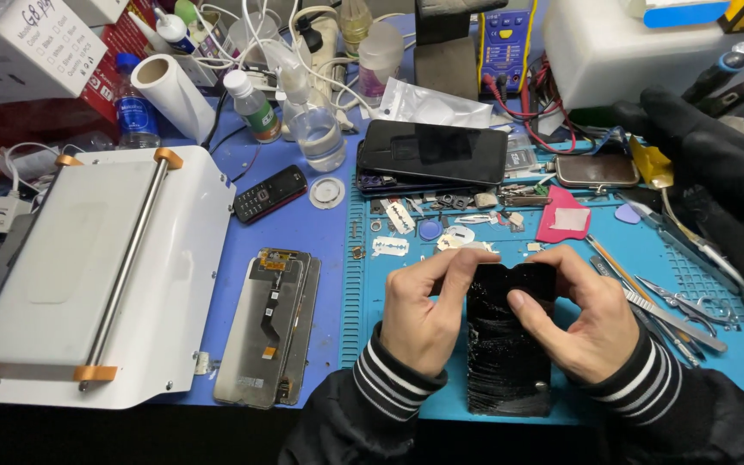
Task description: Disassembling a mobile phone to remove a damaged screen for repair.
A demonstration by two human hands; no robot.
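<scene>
Both of my hands grip a black phone screen panel (pixel 503 353) that lies lengthwise on the blue work mat (pixel 579 258); its surface looks scratched and smeared. My left hand (pixel 419 310) pinches its top left corner with thumb and fingers. My right hand (pixel 583 314) holds the top right corner, thumb pressed on the panel's face. Both wrists wear striped cuffs.
A white screen-separator machine (pixel 96 267) fills the left. Two display panels with flex cables (pixel 269 327) lie beside the mat. A black smartphone (pixel 432 151), a small keypad phone (pixel 270 193), razor blades (pixel 389 247), tweezers (pixel 682 301), bottles (pixel 251 105) and a black glove (pixel 716 164) crowd the bench.
</scene>
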